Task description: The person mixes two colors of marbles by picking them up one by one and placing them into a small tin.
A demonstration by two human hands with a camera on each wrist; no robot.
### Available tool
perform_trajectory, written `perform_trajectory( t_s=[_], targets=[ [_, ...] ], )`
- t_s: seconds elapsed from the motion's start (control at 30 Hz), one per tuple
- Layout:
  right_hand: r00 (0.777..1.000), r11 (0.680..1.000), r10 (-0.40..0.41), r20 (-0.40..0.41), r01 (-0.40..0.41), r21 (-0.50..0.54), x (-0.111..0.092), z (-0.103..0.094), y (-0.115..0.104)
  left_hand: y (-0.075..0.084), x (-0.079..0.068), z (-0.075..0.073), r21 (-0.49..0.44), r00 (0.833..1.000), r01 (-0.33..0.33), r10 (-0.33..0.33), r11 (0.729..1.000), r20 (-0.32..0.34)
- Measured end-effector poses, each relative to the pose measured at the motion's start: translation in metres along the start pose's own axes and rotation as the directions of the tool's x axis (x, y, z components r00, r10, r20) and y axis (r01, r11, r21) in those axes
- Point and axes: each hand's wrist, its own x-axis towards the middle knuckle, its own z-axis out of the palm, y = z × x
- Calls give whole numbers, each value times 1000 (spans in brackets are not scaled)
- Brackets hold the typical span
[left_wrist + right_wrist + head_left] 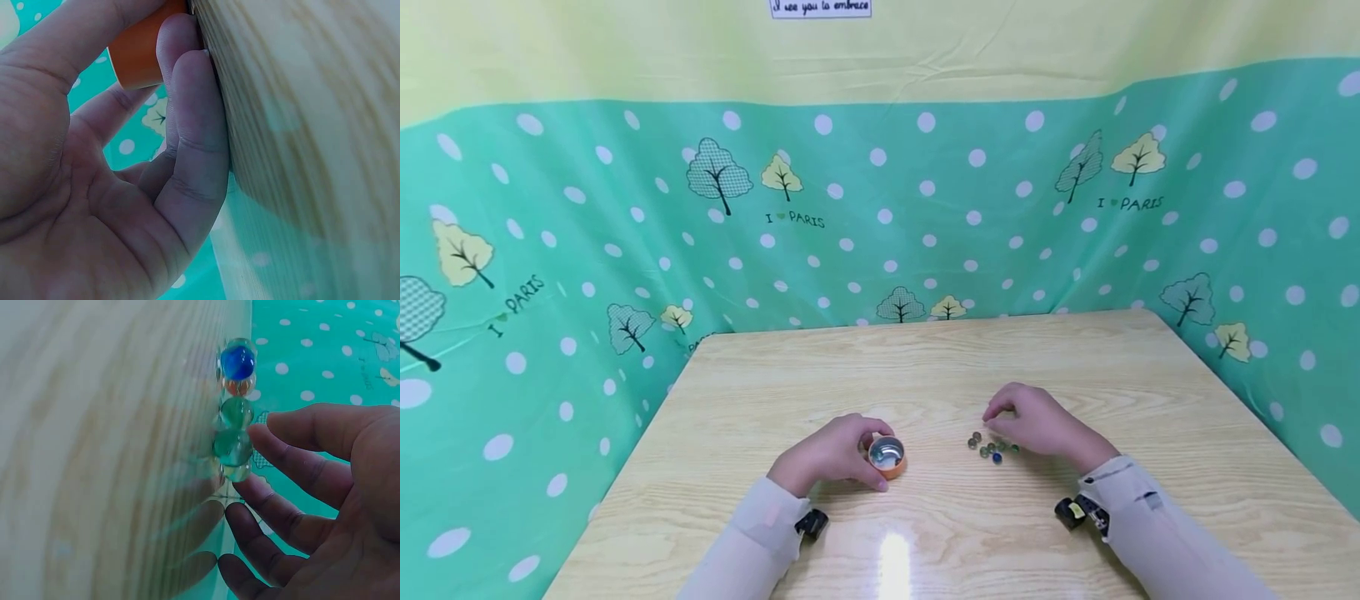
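Observation:
My left hand [842, 454] grips a small round orange cup [897, 472] with a silvery inside, thumb on the near side and fingers on the far side. It stands upright on the table; something small and dark shows in it, too small to tell. In the left wrist view, the orange wall of the cup [140, 53] shows beyond the thumb. My right hand [1037, 421] hovers beside several glass marbles, its fingers loosely bent and nothing visible between them. Among these are a blue marble [237, 361] and a green marble [233, 447], close to the fingertips.
The light wooden table [820, 375] reaches back to a green dotted cloth [925, 250], which also hangs on both sides. A bright reflection lies on the tabletop near the front. Black wrist cameras [811, 524] sit under both sleeves.

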Motion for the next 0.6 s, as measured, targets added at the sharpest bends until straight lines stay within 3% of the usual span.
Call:
perform_trajectory(
  t_s=[0.23, 0.6],
  targets=[
    [1000, 999, 30, 11, -30, 19, -1, -5, 5, -1, 0, -1, 6, 1000, -29, 29, 1000, 10],
    [999, 1000, -11, 47, 10, 8, 0, -14, 15, -1, -1, -1, 5, 1000, -21, 21, 1000, 15]
  ],
)
